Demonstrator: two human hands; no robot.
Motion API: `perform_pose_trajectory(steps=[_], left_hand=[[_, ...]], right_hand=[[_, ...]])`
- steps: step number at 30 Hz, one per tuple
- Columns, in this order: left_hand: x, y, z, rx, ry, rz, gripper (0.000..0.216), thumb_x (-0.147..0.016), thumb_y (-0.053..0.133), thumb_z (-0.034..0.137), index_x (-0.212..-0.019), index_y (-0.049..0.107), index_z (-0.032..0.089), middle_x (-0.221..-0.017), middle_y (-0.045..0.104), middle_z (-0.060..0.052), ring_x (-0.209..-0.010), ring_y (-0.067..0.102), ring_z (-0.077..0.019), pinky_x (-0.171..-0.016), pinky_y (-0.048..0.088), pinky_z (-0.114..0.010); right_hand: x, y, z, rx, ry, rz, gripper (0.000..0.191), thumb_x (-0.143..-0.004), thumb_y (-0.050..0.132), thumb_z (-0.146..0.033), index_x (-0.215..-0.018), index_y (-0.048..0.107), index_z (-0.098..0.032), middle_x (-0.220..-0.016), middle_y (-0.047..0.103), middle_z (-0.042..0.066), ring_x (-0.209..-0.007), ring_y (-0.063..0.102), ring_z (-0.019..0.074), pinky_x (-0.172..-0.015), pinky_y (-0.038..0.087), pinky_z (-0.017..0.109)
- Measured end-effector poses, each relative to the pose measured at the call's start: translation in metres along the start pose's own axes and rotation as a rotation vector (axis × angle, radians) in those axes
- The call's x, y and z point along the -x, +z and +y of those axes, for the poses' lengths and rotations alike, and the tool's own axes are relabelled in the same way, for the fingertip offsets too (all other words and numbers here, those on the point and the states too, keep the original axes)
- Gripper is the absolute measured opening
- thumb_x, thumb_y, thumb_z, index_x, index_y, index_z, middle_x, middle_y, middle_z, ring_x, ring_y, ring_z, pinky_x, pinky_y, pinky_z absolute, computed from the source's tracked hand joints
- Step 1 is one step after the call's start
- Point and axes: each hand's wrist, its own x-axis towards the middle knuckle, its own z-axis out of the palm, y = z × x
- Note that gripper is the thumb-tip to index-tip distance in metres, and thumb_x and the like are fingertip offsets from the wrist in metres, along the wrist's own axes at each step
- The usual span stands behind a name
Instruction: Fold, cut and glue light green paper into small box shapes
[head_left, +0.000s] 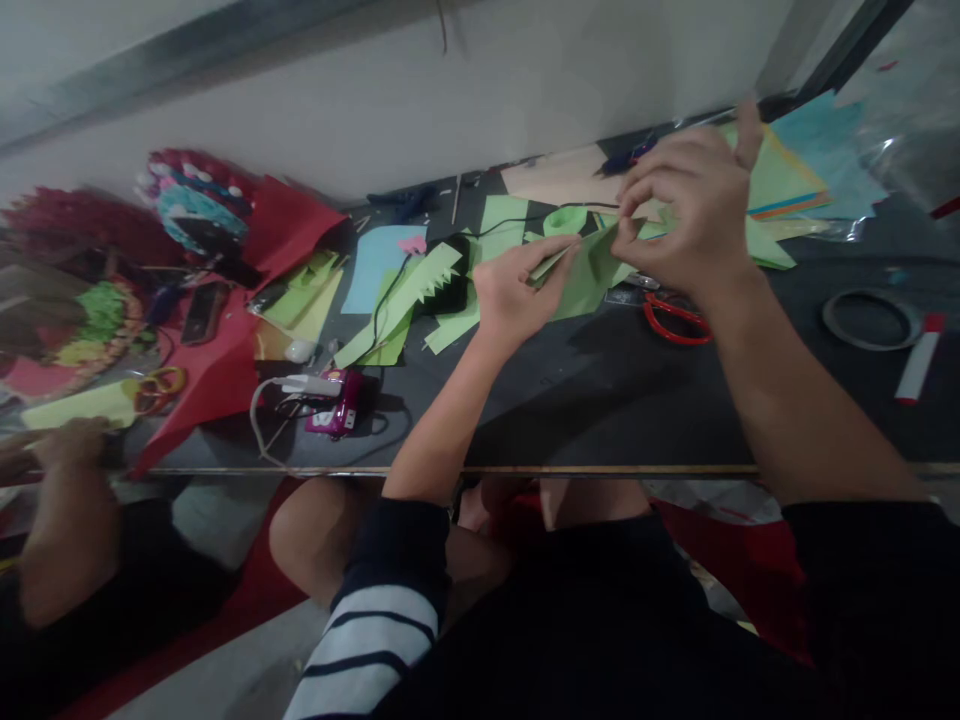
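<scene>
Both of my hands hold one piece of light green paper [583, 275] above a dark table [600, 400]. My left hand [517, 290] pinches the paper's left end, fingers closed. My right hand [686, 205] pinches its right upper edge, fingers curled. Red-handled scissors [675, 318] lie on the table just under my right wrist. More cut green paper [409, 300] with a zigzag edge lies to the left of my left hand.
Red paper [225, 350], a magenta device with a white cable [334, 405] and colourful paper flowers [191, 200] sit at the left. Another person's hand [71, 440] is at the far left. A tape ring [870, 318], a glue stick [919, 365] and stacked coloured sheets [795, 170] lie at the right.
</scene>
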Motion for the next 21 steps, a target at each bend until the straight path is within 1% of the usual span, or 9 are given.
perform_pose_trajectory(steps=[3, 8, 9, 11, 13, 15, 16, 18, 21], left_hand=[[0.003, -0.001, -0.005, -0.012, 0.019, -0.005, 0.035, -0.107, 0.059, 0.051, -0.113, 0.083, 0.027, -0.109, 0.085, -0.006, -0.107, 0.081, -0.0242, -0.090, 0.066, -0.034], [0.005, -0.005, -0.006, 0.000, 0.020, -0.023, 0.033, -0.106, 0.059, 0.050, -0.112, 0.084, 0.029, -0.105, 0.085, -0.005, -0.108, 0.081, -0.0249, -0.088, 0.067, -0.036], [0.005, -0.005, -0.007, 0.001, 0.012, -0.008, 0.033, -0.106, 0.059, 0.051, -0.113, 0.084, 0.029, -0.105, 0.085, -0.005, -0.109, 0.081, -0.0251, -0.089, 0.067, -0.036], [0.005, -0.005, -0.010, -0.016, -0.009, 0.048, 0.035, -0.107, 0.057, 0.052, -0.115, 0.083, 0.029, -0.109, 0.085, -0.005, -0.112, 0.080, -0.0252, -0.091, 0.066, -0.036], [0.008, -0.001, -0.012, -0.061, -0.014, 0.107, 0.037, -0.108, 0.054, 0.052, -0.116, 0.082, 0.029, -0.111, 0.085, -0.006, -0.112, 0.080, -0.0246, -0.093, 0.065, -0.035], [0.013, 0.005, -0.009, -0.119, 0.010, 0.109, 0.038, -0.108, 0.052, 0.051, -0.118, 0.081, 0.029, -0.113, 0.085, -0.007, -0.111, 0.081, -0.0245, -0.095, 0.065, -0.035], [0.016, 0.008, -0.005, -0.143, 0.035, 0.080, 0.038, -0.108, 0.052, 0.051, -0.119, 0.081, 0.028, -0.114, 0.085, -0.008, -0.112, 0.081, -0.0251, -0.098, 0.064, -0.036], [0.021, 0.010, 0.006, -0.171, 0.101, -0.010, 0.043, -0.105, 0.055, 0.055, -0.122, 0.080, 0.024, -0.117, 0.084, -0.009, -0.118, 0.079, -0.0276, -0.105, 0.062, -0.041], [0.017, -0.003, 0.024, -0.149, 0.197, -0.051, 0.052, -0.098, 0.061, 0.064, -0.125, 0.078, 0.023, -0.122, 0.082, -0.011, -0.123, 0.076, -0.0307, -0.114, 0.058, -0.046]], right_hand=[[0.000, -0.001, 0.003, -0.001, 0.018, 0.100, 0.029, -0.077, 0.074, -0.016, -0.064, 0.051, -0.028, -0.097, 0.078, 0.006, -0.117, 0.067, 0.0331, -0.130, 0.014, 0.071], [-0.002, -0.003, 0.010, -0.072, 0.084, 0.099, 0.034, -0.074, 0.076, -0.011, -0.062, 0.050, -0.029, -0.096, 0.077, 0.004, -0.116, 0.065, 0.0304, -0.131, 0.015, 0.065], [-0.002, -0.002, 0.010, -0.089, 0.097, 0.129, 0.033, -0.073, 0.076, -0.010, -0.063, 0.051, -0.029, -0.096, 0.076, 0.004, -0.115, 0.066, 0.0297, -0.131, 0.019, 0.063], [0.001, 0.005, 0.005, -0.161, 0.154, 0.234, 0.030, -0.074, 0.074, -0.009, -0.065, 0.053, -0.030, -0.091, 0.075, 0.004, -0.105, 0.068, 0.0277, -0.123, 0.036, 0.056], [0.007, 0.015, -0.004, -0.328, 0.265, 0.304, 0.022, -0.082, 0.073, -0.017, -0.070, 0.059, -0.029, -0.081, 0.071, 0.004, -0.085, 0.067, 0.0244, -0.097, 0.054, 0.046], [0.012, 0.025, -0.015, -0.548, 0.376, 0.234, 0.018, -0.092, 0.072, -0.030, -0.075, 0.066, -0.027, -0.069, 0.064, 0.001, -0.067, 0.060, 0.0201, -0.072, 0.054, 0.038], [0.013, 0.028, -0.019, -0.633, 0.397, 0.158, 0.022, -0.095, 0.072, -0.035, -0.075, 0.067, -0.026, -0.065, 0.061, -0.001, -0.064, 0.058, 0.0182, -0.067, 0.052, 0.035], [0.013, 0.030, -0.024, -0.701, 0.382, 0.048, 0.030, -0.096, 0.075, -0.035, -0.070, 0.065, -0.024, -0.060, 0.053, -0.004, -0.061, 0.052, 0.0143, -0.064, 0.049, 0.031], [0.005, 0.019, -0.017, -0.673, 0.335, 0.010, 0.044, -0.092, 0.077, -0.016, -0.055, 0.055, -0.021, -0.055, 0.041, -0.006, -0.058, 0.039, 0.0092, -0.065, 0.043, 0.027]])
